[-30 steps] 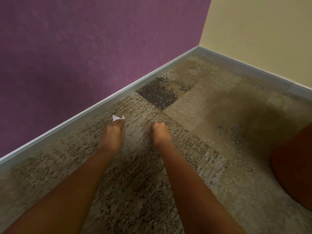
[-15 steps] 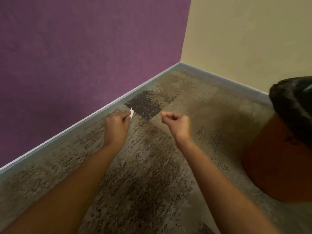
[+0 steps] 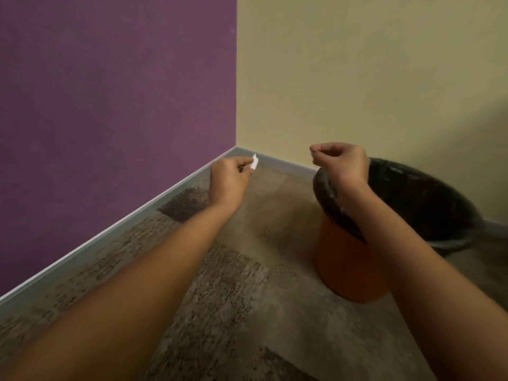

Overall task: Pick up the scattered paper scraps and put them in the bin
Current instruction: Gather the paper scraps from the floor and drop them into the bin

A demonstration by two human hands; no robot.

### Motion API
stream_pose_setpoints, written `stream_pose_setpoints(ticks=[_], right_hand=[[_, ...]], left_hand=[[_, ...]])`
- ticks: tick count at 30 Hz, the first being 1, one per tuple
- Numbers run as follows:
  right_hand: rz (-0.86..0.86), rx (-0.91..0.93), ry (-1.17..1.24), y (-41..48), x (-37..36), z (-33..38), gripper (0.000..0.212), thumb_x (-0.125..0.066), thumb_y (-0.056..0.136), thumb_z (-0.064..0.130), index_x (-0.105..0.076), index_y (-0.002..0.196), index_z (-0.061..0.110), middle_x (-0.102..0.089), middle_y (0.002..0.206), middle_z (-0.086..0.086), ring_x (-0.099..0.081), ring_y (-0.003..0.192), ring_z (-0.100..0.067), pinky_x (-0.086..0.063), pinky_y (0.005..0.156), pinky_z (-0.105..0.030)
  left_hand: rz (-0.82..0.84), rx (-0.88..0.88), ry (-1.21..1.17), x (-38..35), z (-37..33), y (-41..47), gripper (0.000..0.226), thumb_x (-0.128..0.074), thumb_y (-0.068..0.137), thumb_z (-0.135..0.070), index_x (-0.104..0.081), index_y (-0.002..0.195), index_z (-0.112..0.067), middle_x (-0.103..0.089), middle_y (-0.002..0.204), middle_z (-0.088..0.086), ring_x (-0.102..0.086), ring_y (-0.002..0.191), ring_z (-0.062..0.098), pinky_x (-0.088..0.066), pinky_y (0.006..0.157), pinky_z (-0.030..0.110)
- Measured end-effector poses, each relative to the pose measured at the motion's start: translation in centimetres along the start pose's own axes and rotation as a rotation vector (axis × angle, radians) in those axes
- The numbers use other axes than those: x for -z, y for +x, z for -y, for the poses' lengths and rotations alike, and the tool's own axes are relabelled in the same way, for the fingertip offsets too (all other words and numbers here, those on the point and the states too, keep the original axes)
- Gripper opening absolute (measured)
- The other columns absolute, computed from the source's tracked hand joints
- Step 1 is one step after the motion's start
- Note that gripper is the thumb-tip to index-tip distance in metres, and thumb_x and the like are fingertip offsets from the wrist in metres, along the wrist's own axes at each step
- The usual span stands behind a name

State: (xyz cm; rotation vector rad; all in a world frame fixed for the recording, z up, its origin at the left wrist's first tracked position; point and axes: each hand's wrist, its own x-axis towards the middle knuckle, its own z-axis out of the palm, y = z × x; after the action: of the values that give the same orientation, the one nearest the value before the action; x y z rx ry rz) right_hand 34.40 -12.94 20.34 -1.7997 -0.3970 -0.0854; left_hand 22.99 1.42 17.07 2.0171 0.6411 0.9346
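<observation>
My left hand is raised above the carpet near the room's corner. It pinches a small white paper scrap between thumb and fingertips. To its right, my right hand hangs over the near rim of the bin, its fingers pinched together. No scrap shows in that hand. The bin is an orange bucket with a black bag lining. It stands on the floor against the yellow wall, and my right forearm crosses in front of it.
A purple wall runs along the left with a grey skirting board, and it meets the yellow wall at the corner. Patterned brown and grey carpet covers the floor. No loose scraps show on it.
Both hands have lifted off the carpet and moved up and right toward the bin, the left one carrying the white scrap. The view has swung right, so the whole bin now shows.
</observation>
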Motion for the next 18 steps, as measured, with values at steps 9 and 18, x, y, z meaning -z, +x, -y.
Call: stream_pose_setpoints(ticks=[9, 18], right_hand=[[-0.196, -0.050, -0.244, 2.1, 11.9, -2.4, 0.014, -0.068, 0.086, 0.013, -0.075, 0.098, 0.012, -0.073, 0.098, -0.004, -0.062, 0.086, -0.009, -0.049, 0.084, -0.022], [-0.200, -0.143, -0.399, 3.0, 14.2, -6.7, 0.015, -0.064, 0.086, 0.008, -0.076, 0.093, 0.015, -0.074, 0.097, -0.008, -0.064, 0.084, -0.017, -0.054, 0.085, -0.031]], left_hand=[[0.324, 0.212, -0.249, -10.1, -9.9, -2.2, 0.013, -0.063, 0.086, -0.004, -0.075, 0.082, -0.001, -0.076, 0.080, 0.011, -0.071, 0.097, 0.026, -0.056, 0.093, 0.038], [0.721, 0.654, -0.515, -15.4, -11.7, -4.5, 0.054, -0.046, 0.099, -0.028, -0.035, 0.142, 0.004, -0.042, 0.145, 0.021, -0.052, 0.128, 0.029, -0.046, 0.105, 0.031]])
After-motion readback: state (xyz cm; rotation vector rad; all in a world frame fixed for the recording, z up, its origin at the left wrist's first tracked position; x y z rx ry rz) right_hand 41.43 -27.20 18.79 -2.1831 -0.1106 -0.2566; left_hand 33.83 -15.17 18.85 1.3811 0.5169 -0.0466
